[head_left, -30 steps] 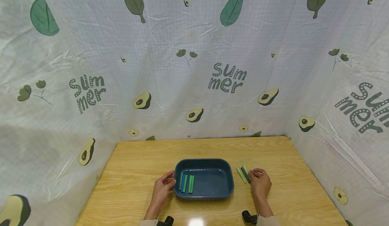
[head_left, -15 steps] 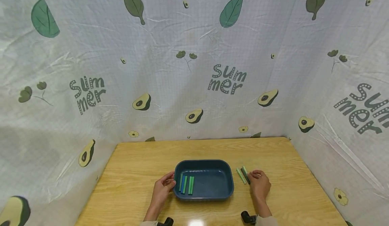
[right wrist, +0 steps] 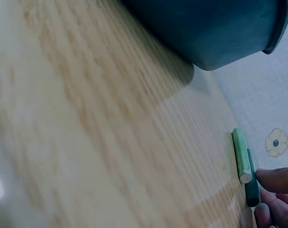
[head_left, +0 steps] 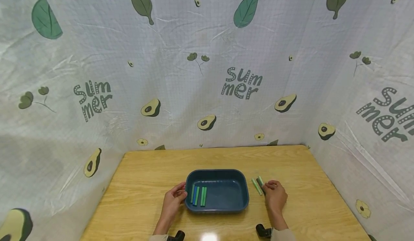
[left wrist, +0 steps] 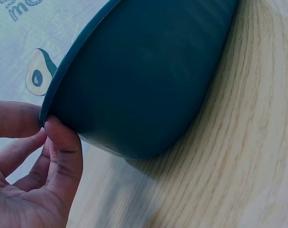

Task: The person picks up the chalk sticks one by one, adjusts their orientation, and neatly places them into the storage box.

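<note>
A dark blue rectangular basin [head_left: 227, 194] stands on the table. My left hand [head_left: 172, 201] pinches its left rim between thumb and fingers [left wrist: 63, 142]. Inside, at the left, lie several short round sticks, green ones [head_left: 203, 196] and a blue one [head_left: 194, 195]. To the right of the basin, a light green stick [right wrist: 241, 154] lies beside a dark green stick [right wrist: 252, 194]. Another light green stick [head_left: 260, 179] is partly hidden by my right hand [head_left: 275, 194]. The right fingers [right wrist: 277, 179] touch or nearly touch the dark green stick; whether they pinch one is unclear.
The wooden table [head_left: 145, 169] reaches back to a patterned curtain [head_left: 181, 90] that encloses it on the sides and behind. Black wrist mounts [head_left: 263, 231] sit at both wrists. A bright light reflection lies on the table's front.
My right hand has shifted slightly left over the sticks, and the dark green stick's near end appears to have moved a little left. The left hand and basin have stayed put.
</note>
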The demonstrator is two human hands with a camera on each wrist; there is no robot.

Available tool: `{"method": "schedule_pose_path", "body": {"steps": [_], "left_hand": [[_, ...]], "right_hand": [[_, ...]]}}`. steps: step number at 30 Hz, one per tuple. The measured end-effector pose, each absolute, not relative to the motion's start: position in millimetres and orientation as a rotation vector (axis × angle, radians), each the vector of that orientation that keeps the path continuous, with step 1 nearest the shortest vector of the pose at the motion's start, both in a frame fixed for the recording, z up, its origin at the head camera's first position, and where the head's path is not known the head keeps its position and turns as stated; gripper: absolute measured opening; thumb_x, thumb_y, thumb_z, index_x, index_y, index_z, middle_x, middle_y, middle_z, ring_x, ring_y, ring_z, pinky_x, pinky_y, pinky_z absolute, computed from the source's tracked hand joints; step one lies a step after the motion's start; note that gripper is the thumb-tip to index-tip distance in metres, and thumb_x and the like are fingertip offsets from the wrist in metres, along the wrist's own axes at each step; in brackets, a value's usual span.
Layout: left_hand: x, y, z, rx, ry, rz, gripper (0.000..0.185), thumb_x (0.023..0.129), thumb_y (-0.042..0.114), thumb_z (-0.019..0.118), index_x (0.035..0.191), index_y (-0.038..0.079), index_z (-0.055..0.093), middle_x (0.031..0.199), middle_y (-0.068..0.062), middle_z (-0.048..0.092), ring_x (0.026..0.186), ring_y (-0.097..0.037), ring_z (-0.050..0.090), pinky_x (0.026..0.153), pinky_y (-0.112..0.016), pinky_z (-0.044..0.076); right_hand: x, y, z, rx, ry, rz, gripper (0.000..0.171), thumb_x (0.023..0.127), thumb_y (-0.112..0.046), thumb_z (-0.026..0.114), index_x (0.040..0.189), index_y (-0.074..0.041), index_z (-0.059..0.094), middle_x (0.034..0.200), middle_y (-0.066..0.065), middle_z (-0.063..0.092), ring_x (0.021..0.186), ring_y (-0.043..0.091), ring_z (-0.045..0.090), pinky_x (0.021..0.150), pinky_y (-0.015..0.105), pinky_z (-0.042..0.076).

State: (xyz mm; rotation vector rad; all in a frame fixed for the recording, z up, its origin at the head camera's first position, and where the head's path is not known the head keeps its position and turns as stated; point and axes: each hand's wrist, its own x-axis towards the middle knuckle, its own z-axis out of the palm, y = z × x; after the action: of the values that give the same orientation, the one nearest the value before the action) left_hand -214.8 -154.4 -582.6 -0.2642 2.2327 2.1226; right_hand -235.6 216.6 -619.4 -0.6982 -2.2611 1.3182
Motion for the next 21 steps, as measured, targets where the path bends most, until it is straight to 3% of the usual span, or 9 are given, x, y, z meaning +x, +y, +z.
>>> {"method": "schedule_pose_path", "body": {"steps": [8, 16, 21], "left_hand": [[-215.5, -152.1, -581.1, -0.266, 2.241, 2.129, 0.042, 0.094, -0.003, 0.057, 0.136, -0.003, 0.054, 0.126, -0.024, 0.056, 0.097, -0.013, 0.059, 0.075, -0.027, 0.055], [-216.2, -151.1, -580.6, -0.263, 2.242, 2.139, 0.042, 0.093, -0.003, 0.057, 0.135, -0.004, 0.055, 0.126, -0.024, 0.056, 0.098, -0.015, 0.059, 0.074, -0.029, 0.055], [-215.0, -150.2, -582.1, -0.278, 2.235, 2.136, 0.042, 0.093, -0.004, 0.056, 0.136, -0.004, 0.054, 0.126, -0.025, 0.055, 0.097, -0.014, 0.059, 0.074, -0.028, 0.055]], "right_hand": [[-240.3, 215.3, -620.5, -0.699, -2.251, 1.322, 0.018, 0.083, -0.010, 0.074, 0.098, -0.001, 0.066, 0.095, 0.021, 0.074, 0.086, 0.037, 0.068, 0.076, 0.044, 0.047], [-243.3, 217.0, -622.6, -0.704, -2.270, 1.300, 0.017, 0.083, -0.011, 0.073, 0.096, -0.003, 0.066, 0.091, 0.018, 0.074, 0.080, 0.032, 0.068, 0.067, 0.029, 0.044], [-241.6, 216.4, -622.5, -0.703, -2.300, 1.296, 0.015, 0.085, -0.010, 0.072, 0.096, -0.001, 0.066, 0.092, 0.020, 0.073, 0.080, 0.032, 0.067, 0.066, 0.032, 0.043]]}}
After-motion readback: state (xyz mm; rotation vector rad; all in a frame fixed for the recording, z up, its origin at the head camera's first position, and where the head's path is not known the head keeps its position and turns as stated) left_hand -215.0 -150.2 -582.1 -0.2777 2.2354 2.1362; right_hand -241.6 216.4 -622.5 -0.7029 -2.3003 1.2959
